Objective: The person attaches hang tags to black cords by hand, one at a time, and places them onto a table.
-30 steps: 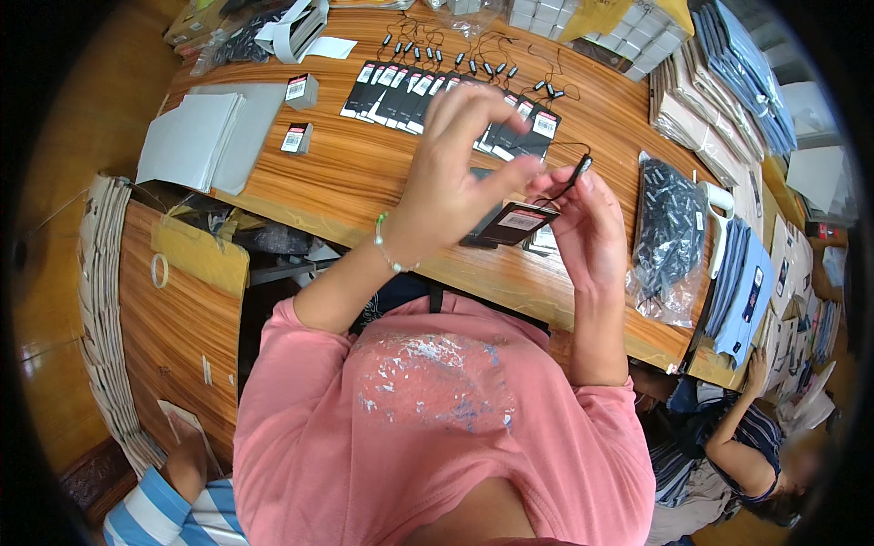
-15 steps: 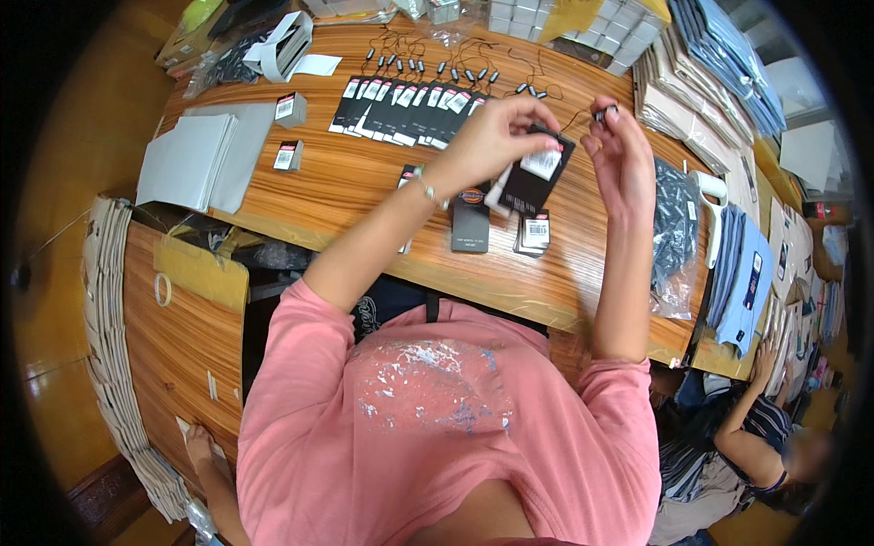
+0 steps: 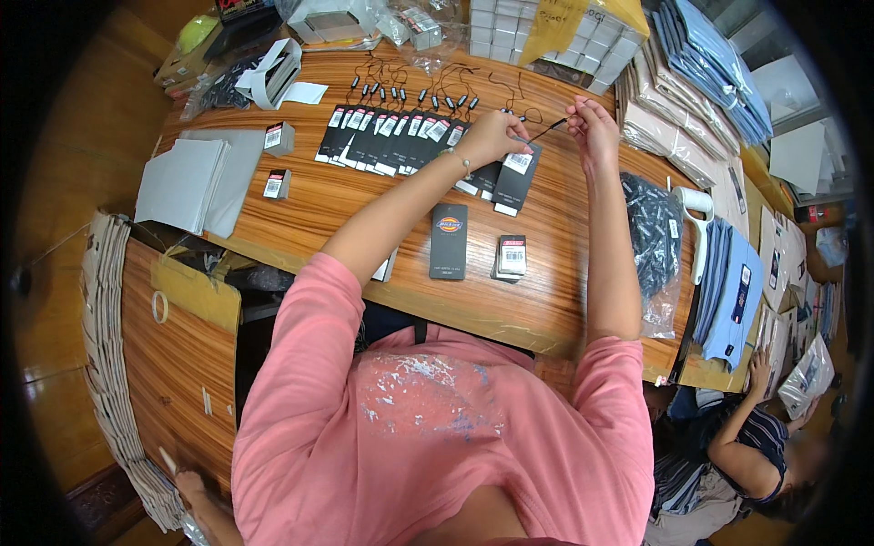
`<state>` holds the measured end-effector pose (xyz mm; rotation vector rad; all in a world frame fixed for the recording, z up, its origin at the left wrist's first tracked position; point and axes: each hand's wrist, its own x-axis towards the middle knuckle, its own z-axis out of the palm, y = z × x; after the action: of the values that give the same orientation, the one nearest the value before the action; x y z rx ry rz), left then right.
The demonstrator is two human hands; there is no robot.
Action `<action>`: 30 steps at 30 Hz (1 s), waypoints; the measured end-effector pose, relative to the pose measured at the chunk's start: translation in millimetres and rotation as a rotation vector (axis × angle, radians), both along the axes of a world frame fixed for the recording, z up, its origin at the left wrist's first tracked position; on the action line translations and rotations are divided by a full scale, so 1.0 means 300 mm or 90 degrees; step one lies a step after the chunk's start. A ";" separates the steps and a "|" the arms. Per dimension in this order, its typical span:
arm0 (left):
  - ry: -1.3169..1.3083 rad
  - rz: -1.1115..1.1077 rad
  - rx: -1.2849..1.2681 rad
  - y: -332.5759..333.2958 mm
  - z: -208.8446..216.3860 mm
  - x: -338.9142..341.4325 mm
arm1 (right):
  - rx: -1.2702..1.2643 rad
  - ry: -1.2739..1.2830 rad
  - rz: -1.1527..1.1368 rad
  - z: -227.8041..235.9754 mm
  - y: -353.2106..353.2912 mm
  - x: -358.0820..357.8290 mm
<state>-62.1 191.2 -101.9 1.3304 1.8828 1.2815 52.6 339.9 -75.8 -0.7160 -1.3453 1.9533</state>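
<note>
My left hand (image 3: 492, 144) pinches the top of a black hang tag (image 3: 515, 185) with a white barcode sticker. A black string (image 3: 548, 129) stretches from the tag's top to my right hand (image 3: 594, 132), whose fingertips pinch its far end. Just left of my left hand, a fanned row of black hang tags (image 3: 387, 141) lies with strings spread out behind. Nearer me are a dark tag stack (image 3: 448, 246) with an oval emblem and a smaller tag stack (image 3: 512, 257) with barcode stickers. Another stack (image 3: 384, 268) is mostly hidden by my left forearm.
Two small sticker stacks (image 3: 278, 184) and white sheets (image 3: 182, 187) lie at left. On the right are a clear bag of black strings (image 3: 652, 238), a white-handled roller tool (image 3: 699, 227) and folded blue garments (image 3: 728, 296). White boxes (image 3: 510, 36) stand behind. Other people work at both sides.
Both hands have moved slightly left, the left one lower and nearer the tag row. The string is now drawn out between them, and the held tag hangs closer to the row.
</note>
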 end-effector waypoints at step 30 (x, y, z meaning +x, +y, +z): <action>0.427 0.044 -0.095 -0.568 0.097 0.152 | 0.571 -0.385 0.240 -0.038 -0.455 0.398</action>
<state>-16.5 20.9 -72.7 1.7693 2.4182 0.7423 172.0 203.3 -87.2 -0.6268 -2.6140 1.1423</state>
